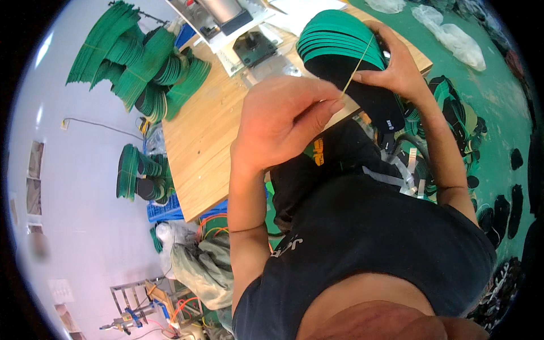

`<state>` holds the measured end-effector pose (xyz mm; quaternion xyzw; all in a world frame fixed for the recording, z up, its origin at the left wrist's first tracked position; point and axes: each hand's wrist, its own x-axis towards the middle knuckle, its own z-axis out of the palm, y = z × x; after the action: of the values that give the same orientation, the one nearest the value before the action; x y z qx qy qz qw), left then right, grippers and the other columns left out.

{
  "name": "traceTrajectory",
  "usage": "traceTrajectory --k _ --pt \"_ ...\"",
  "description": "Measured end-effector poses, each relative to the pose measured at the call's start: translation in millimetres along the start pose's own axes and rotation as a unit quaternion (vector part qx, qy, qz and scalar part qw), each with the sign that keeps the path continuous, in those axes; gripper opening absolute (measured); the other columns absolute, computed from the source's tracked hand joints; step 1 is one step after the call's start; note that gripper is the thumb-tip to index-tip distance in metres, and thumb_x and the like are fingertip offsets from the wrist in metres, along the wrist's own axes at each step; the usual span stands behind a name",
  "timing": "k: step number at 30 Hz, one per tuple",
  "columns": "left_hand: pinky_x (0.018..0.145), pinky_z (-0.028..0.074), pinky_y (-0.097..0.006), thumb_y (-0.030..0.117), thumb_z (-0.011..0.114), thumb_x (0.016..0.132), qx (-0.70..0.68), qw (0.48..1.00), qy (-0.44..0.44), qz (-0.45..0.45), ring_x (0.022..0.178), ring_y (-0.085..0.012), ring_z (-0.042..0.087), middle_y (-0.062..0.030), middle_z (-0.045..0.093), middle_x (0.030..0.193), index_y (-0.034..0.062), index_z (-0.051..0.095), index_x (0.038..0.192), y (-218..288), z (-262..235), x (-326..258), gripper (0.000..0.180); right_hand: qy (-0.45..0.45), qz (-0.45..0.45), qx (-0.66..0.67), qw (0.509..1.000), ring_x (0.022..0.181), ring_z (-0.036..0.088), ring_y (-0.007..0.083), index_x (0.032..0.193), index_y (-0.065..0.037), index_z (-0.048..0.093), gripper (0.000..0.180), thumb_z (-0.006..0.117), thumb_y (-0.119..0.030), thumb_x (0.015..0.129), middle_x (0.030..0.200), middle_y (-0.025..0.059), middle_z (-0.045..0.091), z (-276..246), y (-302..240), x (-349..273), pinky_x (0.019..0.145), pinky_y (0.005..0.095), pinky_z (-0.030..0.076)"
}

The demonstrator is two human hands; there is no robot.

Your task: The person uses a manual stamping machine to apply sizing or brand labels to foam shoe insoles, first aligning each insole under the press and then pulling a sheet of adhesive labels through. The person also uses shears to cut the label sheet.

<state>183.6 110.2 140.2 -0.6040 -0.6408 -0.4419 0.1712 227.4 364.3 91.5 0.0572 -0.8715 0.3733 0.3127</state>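
A stack of insoles (340, 42), green with black faces, is fanned out at the table's right edge. Around its right side curls my right hand (399, 65), thumb against the black face of the front insole and fingers behind. My left hand (289, 119) is closed in a pinch in front of the stack. From its fingertips a thin yellowish rubber band (357, 67) stretches taut up to the stack near my right fingers. Where the band passes behind the insoles is hidden.
A machine with a metal cylinder (224, 12) stands on the wooden table (195, 153). Tall piles of green insoles (141, 68) rise at the left, with a blue crate (164, 211) below. More insoles (453, 107) and clear plastic bags (453, 42) lie on the green floor at right.
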Motion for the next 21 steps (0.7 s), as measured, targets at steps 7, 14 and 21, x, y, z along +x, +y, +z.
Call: traceTrajectory --k 7,14,21 --pt "0.054 0.044 -0.031 0.010 0.068 0.077 0.028 0.994 -0.077 -0.066 0.060 -0.0219 0.059 -0.0086 0.060 0.068 0.0046 0.063 0.081 -13 38 -10 0.008 0.052 0.010 0.070 0.996 0.112 0.052 0.0197 0.127 0.001 0.047 0.075 0.082 -0.019 0.064 0.115 0.0115 0.058 -8 -13 2 0.100 0.0319 0.036" --pt "0.062 0.048 -0.027 0.024 0.076 0.075 0.038 0.959 0.039 -0.278 0.065 -0.0191 0.063 -0.0090 0.064 0.070 0.0037 0.063 0.082 -49 77 -22 0.025 0.146 -0.020 0.336 0.930 0.104 0.055 0.0184 0.127 0.005 0.045 0.076 0.080 -0.019 0.064 0.115 0.0126 0.057 -17 -52 15 0.091 0.0295 0.044" --pt "0.089 0.044 -0.034 0.018 0.078 0.070 -0.181 0.965 0.173 -0.079 0.107 -0.0237 0.053 -0.0164 0.049 0.126 0.0033 0.036 0.130 -70 104 -12 0.075 0.090 -0.026 0.482 0.871 0.100 0.056 0.0170 0.126 0.004 0.047 0.062 0.073 -0.016 0.072 0.113 0.0111 0.059 -2 -39 18 0.086 0.0293 0.046"
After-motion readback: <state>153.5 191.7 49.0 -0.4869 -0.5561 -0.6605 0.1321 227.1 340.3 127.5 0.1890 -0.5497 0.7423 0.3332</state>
